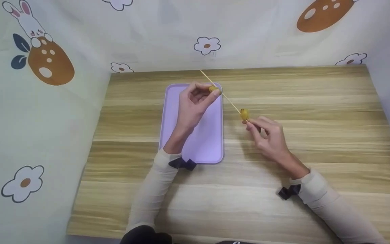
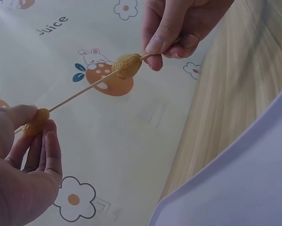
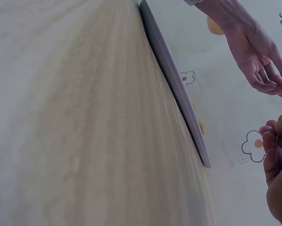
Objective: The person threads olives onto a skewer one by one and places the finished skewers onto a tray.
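A thin wooden skewer slants between the two hands above the table. My right hand pinches its near end between thumb and fingers. Just beyond those fingertips, a yellow-brown, wrinkled, ball-shaped food piece sits threaded on the stick. Farther along, my left hand pinches a second such piece between thumb and fingertips. The skewer runs through this piece too, and its far end sticks out past the left hand. Bare stick shows between the two pieces. Below the left hand lies a light purple rectangular tray.
The tray rests on a wood-grain table. A pale cloth printed with flowers, rabbits and orange fruit hangs behind the table and along its left. Black straps with small blocks sit on both wrists over light sleeves.
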### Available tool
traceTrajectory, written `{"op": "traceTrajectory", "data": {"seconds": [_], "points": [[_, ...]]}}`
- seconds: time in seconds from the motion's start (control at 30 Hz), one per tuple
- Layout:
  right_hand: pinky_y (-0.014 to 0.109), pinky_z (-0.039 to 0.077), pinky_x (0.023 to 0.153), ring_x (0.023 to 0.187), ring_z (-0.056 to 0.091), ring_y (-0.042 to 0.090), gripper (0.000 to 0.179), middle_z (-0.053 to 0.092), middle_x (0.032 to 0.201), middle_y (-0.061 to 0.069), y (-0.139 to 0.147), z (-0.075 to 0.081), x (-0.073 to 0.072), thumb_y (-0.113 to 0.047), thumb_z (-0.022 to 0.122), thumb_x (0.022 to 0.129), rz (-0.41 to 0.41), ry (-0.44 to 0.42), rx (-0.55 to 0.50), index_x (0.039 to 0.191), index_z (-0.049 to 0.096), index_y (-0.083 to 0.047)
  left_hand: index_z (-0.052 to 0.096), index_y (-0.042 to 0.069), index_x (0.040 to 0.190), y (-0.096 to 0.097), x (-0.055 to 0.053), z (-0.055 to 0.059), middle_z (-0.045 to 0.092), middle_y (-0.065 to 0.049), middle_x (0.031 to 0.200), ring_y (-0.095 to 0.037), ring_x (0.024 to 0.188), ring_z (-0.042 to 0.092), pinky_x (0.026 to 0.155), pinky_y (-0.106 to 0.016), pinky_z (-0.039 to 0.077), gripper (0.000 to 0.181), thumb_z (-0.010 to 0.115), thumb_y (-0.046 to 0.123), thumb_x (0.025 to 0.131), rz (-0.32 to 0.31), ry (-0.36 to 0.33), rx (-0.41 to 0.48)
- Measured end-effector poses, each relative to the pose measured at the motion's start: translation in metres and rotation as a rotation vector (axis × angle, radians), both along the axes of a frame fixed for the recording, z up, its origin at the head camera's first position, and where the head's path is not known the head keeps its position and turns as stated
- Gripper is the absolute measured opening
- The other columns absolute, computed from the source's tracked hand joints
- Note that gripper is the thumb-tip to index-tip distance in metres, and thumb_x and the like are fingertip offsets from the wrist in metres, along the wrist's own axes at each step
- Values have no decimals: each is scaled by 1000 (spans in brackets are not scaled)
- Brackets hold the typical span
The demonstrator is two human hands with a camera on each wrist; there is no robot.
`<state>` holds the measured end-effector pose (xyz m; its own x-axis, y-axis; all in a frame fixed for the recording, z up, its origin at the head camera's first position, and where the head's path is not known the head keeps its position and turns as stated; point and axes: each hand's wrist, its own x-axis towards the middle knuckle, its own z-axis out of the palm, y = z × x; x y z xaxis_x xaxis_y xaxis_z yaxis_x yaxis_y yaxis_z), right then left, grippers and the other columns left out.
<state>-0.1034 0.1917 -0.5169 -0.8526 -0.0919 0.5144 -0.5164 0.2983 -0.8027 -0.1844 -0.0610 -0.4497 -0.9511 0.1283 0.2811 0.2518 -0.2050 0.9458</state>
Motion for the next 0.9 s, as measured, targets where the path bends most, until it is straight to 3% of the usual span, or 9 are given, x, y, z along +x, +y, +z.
{"op": "traceTrajectory", "data": {"seconds": [0.2,0.53,0.9], "points": [[9,48,62,74,60,7,20,78,87,14,1,-1,0,13,73,94,-7,10,-31,106,83,1,70,0,111,6,3,-1,77,-14,110,-27,101,76,95,-37,68,23,85,4,93,-8,-10,2],[10,48,60,73,58,7,19,74,83,12,0,0,0,13,73,95,-12,11,-86,106,84,1,70,1,109,10,6,-5,75,-10,108,-24,99,75,92,-32,68,22,84,2,93,-49,-30,24],[9,48,60,73,58,7,19,75,85,13,-1,0,1,12,72,96,-23,1,-106,106,84,1,70,2,108,17,9,-9,76,-12,106,-26,99,77,92,-36,69,22,86,3,92,-75,-48,9]]}}
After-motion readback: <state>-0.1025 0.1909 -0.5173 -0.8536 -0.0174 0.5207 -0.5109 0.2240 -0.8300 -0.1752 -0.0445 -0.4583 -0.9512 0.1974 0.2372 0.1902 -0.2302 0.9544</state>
